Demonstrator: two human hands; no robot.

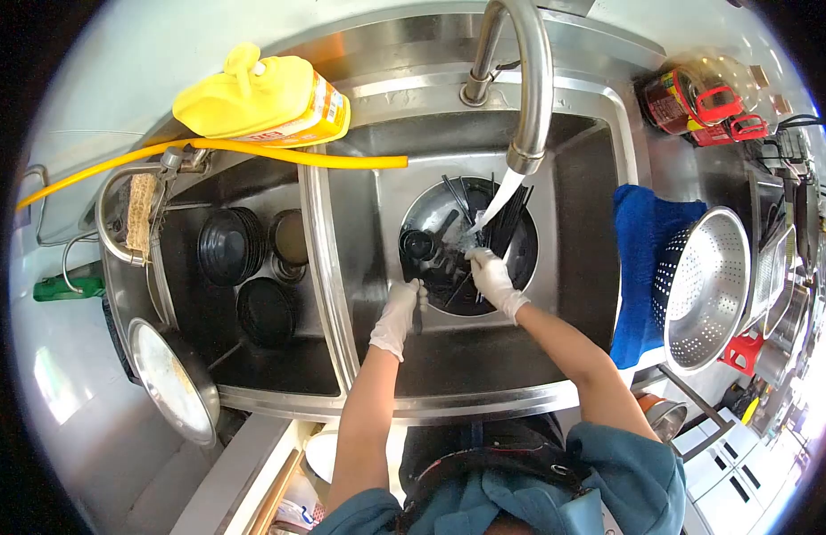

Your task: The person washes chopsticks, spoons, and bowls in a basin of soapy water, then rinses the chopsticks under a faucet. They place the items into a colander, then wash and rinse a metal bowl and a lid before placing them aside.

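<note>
My left hand [399, 314], in a white glove, is closed around the handle of a black ladle [417, 245] at the left side of a round metal basin [417, 203]. The ladle's cup points away from me, inside the basin. My right hand [494, 278], gloved too, is over the basin's right half with its fingers drawn together; what they grip is hidden by water and glare. Several black chopsticks [511, 218] lean in the basin beside dark utensils. Water [499, 203] pours from the faucet [529, 147] just beyond my right hand.
In the left sink stand stacked black bowls [226, 248]. A yellow jug [252, 96] and yellow hose [342, 160] are at the back left. To the right, a metal colander [718, 294] rests by a blue towel [634, 267]. A steel divider [328, 285] separates the sinks.
</note>
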